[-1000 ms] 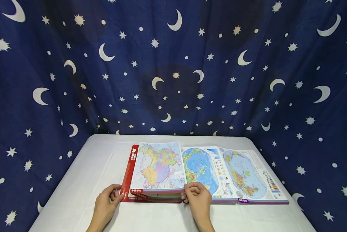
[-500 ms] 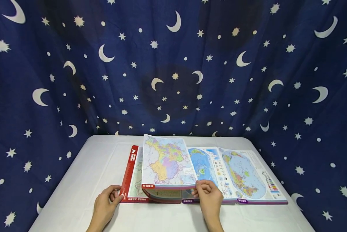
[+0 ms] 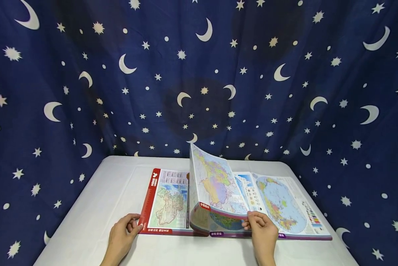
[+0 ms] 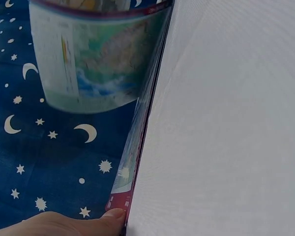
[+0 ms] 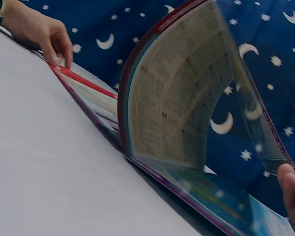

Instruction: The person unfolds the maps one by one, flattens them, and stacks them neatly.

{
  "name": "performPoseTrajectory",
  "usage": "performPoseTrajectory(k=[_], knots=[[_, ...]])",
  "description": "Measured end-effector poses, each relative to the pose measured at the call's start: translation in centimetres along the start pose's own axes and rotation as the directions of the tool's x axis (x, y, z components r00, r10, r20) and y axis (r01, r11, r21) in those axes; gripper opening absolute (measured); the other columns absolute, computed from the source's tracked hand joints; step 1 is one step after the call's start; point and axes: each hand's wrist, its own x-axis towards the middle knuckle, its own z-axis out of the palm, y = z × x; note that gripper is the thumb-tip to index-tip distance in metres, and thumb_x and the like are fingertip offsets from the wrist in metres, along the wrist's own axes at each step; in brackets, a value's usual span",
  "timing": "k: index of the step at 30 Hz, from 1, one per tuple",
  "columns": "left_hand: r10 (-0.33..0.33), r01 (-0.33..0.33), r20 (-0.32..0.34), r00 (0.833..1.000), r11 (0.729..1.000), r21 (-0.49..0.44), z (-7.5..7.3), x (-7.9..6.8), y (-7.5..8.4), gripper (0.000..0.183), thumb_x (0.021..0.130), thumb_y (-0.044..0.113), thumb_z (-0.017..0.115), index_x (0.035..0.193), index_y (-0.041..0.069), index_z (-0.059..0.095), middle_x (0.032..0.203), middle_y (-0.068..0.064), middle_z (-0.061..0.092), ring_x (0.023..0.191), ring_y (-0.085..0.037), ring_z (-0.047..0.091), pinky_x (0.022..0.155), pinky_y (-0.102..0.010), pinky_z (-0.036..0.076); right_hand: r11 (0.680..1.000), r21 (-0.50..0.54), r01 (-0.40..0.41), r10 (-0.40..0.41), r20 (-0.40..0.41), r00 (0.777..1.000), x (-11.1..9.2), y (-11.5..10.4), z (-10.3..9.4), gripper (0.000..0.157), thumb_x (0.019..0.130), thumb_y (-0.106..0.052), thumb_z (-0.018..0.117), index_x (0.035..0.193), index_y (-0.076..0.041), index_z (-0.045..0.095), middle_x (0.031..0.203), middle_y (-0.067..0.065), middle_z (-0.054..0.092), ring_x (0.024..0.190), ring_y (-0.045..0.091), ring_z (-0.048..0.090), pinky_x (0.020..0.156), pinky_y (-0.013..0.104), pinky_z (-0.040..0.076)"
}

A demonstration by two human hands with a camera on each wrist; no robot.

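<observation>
A fold-out map lies on the table, its red-bordered left panel showing a relief map. My left hand pinches that panel's near left edge, the thumb on top in the left wrist view. With thumb and fingers, my right hand grips the near right corner of a raised panel with a pastel-coloured map. This panel stands tilted and bowed, joined to the rest at a fold. Its curved text-covered back fills the middle of the right wrist view, with my right fingers at the far right edge.
On the right, a flat panel with a world map extends toward the table's right side. A white cloth covers the table. Behind and on both sides hangs a dark blue curtain with moons and stars.
My right hand has moved right, lifting the pastel map panel off the left panel and swinging it rightward. The relief map beneath has come into view. My left hand has stayed at the red edge.
</observation>
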Motion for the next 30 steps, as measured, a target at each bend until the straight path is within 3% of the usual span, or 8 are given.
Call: performPoseTrajectory(k=[9,20,25,30], knots=[[0.014,-0.014,-0.001,1.0,1.0,-0.005,-0.1,0.0,0.0,0.032,0.079,0.002,0.089,0.107,0.009,0.076,0.073,0.011,0.052,0.067,-0.002,0.045,0.064,-0.024,0.034,0.998,0.055,-0.028,0.033,-0.094,0.995,1.6,0.4,-3.2,0.018,0.098,-0.005,0.072,0.106,0.011,0.068,0.067,0.005,0.074,0.052,0.014,0.07,0.052,0.024,0.057],[0.013,-0.013,0.007,1.0,1.0,0.0,0.1,0.1,-0.1,0.032,0.079,0.003,0.089,0.108,0.01,0.076,0.073,0.012,0.051,0.066,-0.002,0.045,0.064,-0.024,0.033,0.994,0.101,-0.048,0.063,-0.15,0.987,2.6,1.0,-5.4,0.019,0.097,-0.005,0.073,0.107,0.011,0.069,0.065,0.004,0.074,0.05,0.013,0.069,0.051,0.023,0.056],[0.008,-0.008,0.002,1.0,1.0,0.014,-0.1,0.2,-0.1,0.032,0.08,0.004,0.089,0.108,0.011,0.077,0.073,0.011,0.051,0.067,-0.002,0.045,0.064,-0.024,0.033,0.986,0.147,-0.082,0.108,-0.174,0.979,3.3,1.1,-6.6,0.018,0.095,-0.007,0.076,0.104,0.008,0.07,0.064,0.003,0.074,0.05,0.013,0.069,0.051,0.023,0.056],[-0.021,0.02,0.039,0.999,1.0,0.021,-0.3,0.2,0.0,0.03,0.082,0.006,0.088,0.11,0.01,0.076,0.074,0.01,0.052,0.068,-0.002,0.045,0.065,-0.024,0.033,0.99,0.099,-0.098,0.117,-0.211,0.97,4.0,1.6,-8.0,0.012,0.095,-0.011,0.078,0.099,-0.001,0.072,0.063,-0.001,0.073,0.05,0.011,0.069,0.05,0.022,0.055]])
